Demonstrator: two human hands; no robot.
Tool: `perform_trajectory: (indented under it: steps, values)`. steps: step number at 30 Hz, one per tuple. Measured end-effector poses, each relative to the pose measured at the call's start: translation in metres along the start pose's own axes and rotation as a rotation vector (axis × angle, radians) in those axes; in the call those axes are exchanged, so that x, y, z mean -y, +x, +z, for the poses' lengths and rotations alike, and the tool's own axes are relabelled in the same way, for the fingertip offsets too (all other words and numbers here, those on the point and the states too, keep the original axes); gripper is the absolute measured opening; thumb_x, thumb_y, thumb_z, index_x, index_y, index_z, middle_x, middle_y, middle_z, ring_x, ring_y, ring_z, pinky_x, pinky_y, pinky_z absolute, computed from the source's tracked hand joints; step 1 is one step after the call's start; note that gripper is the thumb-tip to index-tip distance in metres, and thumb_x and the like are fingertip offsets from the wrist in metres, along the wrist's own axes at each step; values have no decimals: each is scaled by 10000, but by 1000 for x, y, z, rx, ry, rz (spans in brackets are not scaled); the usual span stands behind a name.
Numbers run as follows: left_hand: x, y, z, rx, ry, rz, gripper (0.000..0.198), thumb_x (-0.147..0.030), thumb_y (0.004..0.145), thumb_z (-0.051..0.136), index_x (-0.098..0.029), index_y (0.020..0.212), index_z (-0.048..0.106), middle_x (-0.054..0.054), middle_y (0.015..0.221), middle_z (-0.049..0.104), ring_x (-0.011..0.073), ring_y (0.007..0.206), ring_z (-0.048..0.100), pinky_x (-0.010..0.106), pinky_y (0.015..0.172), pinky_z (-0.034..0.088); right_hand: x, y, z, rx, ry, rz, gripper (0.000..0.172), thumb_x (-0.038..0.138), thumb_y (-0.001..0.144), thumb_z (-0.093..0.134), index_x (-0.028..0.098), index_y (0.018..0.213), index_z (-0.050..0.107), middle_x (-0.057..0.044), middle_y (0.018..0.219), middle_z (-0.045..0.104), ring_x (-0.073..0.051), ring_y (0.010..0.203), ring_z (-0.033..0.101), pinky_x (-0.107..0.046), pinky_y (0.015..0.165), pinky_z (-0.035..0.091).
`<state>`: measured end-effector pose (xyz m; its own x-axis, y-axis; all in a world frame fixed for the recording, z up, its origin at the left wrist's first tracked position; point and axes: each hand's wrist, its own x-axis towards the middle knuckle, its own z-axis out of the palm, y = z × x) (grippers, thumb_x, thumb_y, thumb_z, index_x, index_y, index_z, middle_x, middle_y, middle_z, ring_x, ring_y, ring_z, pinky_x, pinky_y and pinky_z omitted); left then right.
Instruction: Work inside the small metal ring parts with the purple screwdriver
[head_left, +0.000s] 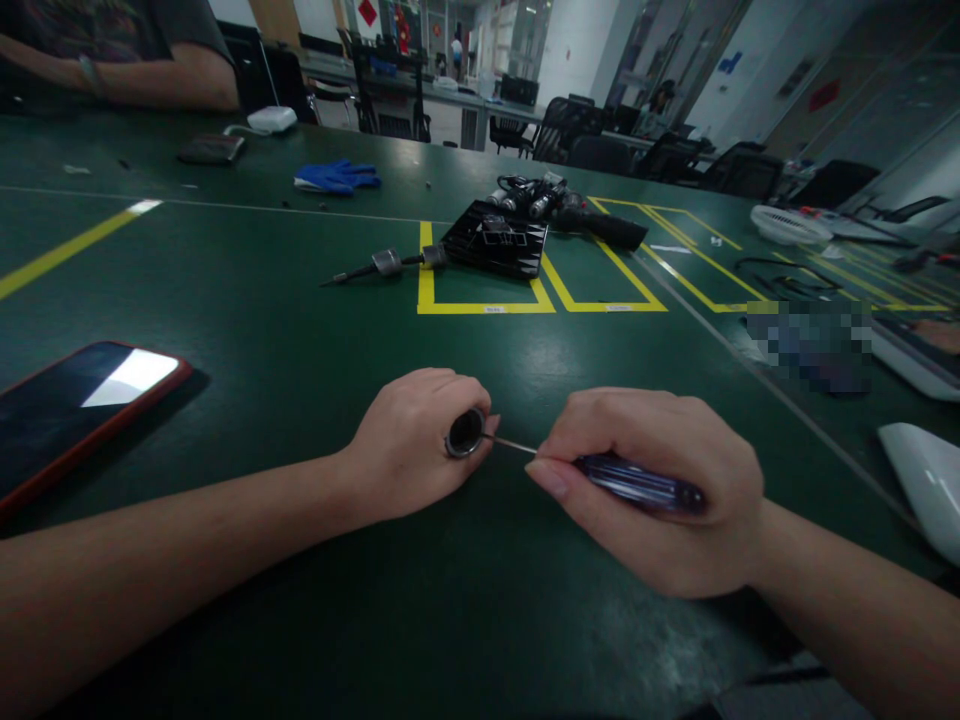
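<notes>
1. Wrapped tight, the left hand (412, 440) grips a metal cylinder (465, 433), while the right hand (675, 435) holds a screwdriver (637, 487) between thumb and curled fingers.
2. Green tabletop (300, 350) spreads beneath both hands, which are above its near part.
3. Beyond them, a glossy black panel (499, 245) partly covers a yellow tape rectangle (427, 290).
4. To the left of the left forearm's far side lies a phone (82, 400) in a reddish case, screen up.
5. The screwdriver's dark, ridged handle sits in the palm; its thin shaft points left at the cylinder's rim, though contact is unclear.
6. Smallest, the cylinder turns its dark, hollow end toward the camera.
</notes>
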<state>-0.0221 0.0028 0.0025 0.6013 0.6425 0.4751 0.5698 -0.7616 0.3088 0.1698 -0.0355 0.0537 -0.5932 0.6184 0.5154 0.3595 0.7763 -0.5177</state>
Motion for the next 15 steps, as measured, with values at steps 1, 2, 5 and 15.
perform_trajectory:
  steps: [1, 2, 5, 15]
  values:
    - [0, 0, 0, 8, 3, -1, 132, -230, 781, 485, -159, 670, 489, 5, 600, 525, 126, 549, 464, 253, 511, 330, 0, 0, 0, 2, -4, 1, 76, 115, 776, 552, 177, 740, 526, 26, 621, 568, -75, 553, 515, -211, 522, 405]
    - [0, 0, 0, 22, 6, -6, 127, -229, 780, 485, -156, 676, 495, 5, 604, 527, 126, 553, 466, 250, 514, 331, 0, 0, 0, 2, -8, 4, 75, 115, 777, 551, 177, 742, 526, 25, 622, 568, -75, 555, 516, -211, 525, 407]
    - [-1, 0, -1, 40, 13, -22, 123, -229, 776, 485, -150, 683, 505, 6, 611, 530, 126, 557, 467, 247, 520, 331, 1, 0, 0, 6, -24, 12, 72, 121, 781, 551, 179, 745, 528, 24, 625, 571, -75, 549, 512, -211, 517, 406]
    - [3, -2, 1, 17, -18, 6, 121, -234, 777, 505, -144, 696, 511, 8, 625, 545, 125, 569, 477, 242, 528, 335, 1, 1, 1, -19, -14, 5, 74, 117, 778, 563, 174, 741, 534, 27, 622, 574, -63, 540, 506, -204, 510, 409]
